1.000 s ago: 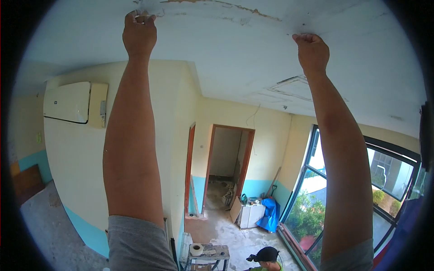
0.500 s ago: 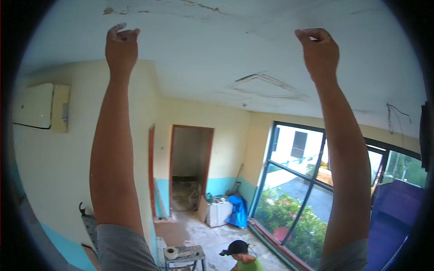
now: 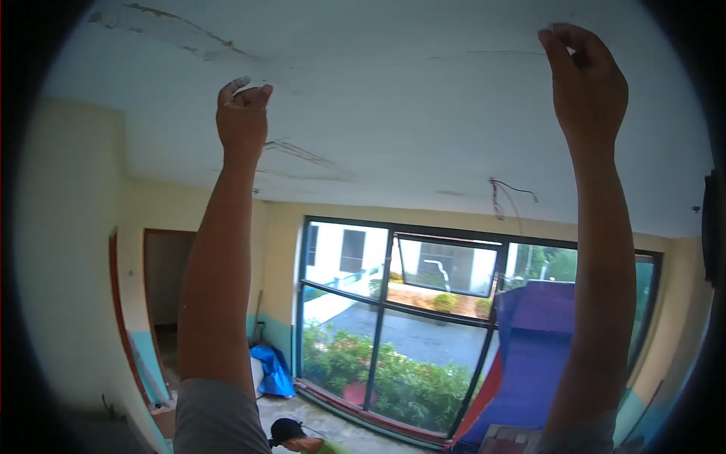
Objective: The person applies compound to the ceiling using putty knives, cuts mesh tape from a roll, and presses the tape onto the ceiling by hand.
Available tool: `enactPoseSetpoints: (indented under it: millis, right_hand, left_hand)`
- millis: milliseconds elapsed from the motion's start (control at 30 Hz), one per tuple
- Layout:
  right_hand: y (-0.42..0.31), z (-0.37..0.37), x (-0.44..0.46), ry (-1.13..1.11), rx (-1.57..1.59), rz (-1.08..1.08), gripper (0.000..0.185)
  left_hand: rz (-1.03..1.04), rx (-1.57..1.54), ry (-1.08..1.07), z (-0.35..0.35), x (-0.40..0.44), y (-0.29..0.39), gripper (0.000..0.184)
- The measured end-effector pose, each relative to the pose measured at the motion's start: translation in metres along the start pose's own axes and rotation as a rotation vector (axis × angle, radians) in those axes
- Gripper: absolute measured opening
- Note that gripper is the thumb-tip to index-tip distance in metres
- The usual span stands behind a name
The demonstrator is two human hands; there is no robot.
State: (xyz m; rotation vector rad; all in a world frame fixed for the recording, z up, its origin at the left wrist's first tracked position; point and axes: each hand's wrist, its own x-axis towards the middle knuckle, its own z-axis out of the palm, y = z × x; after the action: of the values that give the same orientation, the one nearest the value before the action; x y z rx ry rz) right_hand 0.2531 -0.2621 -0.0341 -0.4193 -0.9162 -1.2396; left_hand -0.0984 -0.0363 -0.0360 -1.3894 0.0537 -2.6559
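Note:
Both my arms reach up toward the white ceiling [image 3: 363, 106]. My left hand [image 3: 243, 121] is raised just under it, fingers curled toward the thumb, with a whitish fingertip. Anything held there is too small to make out. Higher up at the right, my right hand [image 3: 594, 87] has its thumb and fingertips pressed together near the ceiling surface. Whatever may be in that pinch cannot be made out. A brown, peeling crack [image 3: 189, 30] runs along the ceiling beyond my left hand. A faint line [image 3: 491, 52] shows on the ceiling left of my right fingertips.
Below, a person in a dark cap [image 3: 287, 431] is bent at the bottom edge. Loose wires [image 3: 499, 197] hang from the ceiling. Large dark-framed windows [image 3: 386, 303] fill the far wall. A blue plastic bag [image 3: 272, 371] lies by the wall, and a purple panel [image 3: 529, 340] stands right.
My view has turned right, bringing more window and the purple panel into sight. The stool with the roll has left view. Both hands stay raised with fingers curled or pinched.

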Motion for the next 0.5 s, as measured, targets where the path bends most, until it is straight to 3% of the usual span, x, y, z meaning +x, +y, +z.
enactPoseSetpoints:
  millis: [67, 167, 367, 500]
  right_hand:
    - [-0.001, -0.005, 0.015, 0.018, -0.034, -0.038, 0.032]
    - [-0.012, -0.008, 0.02, 0.209, 0.025, -0.341, 0.016]
    - [0.003, 0.0, 0.038, 0.096, 0.048, -0.201, 0.021]
    - [-0.001, 0.004, 0.03, 0.168, -0.06, -0.262, 0.022]
  left_hand:
    - [0.005, -0.022, 0.001, 0.011, -0.002, -0.001, 0.047]
    - [0.0, -0.013, 0.054, 0.021, -0.007, 0.008, 0.047]
    - [0.081, 0.136, 0.116, 0.028, 0.004, 0.01, 0.051]
    - [0.073, 0.134, 0.156, 0.028, 0.013, 0.009, 0.053]
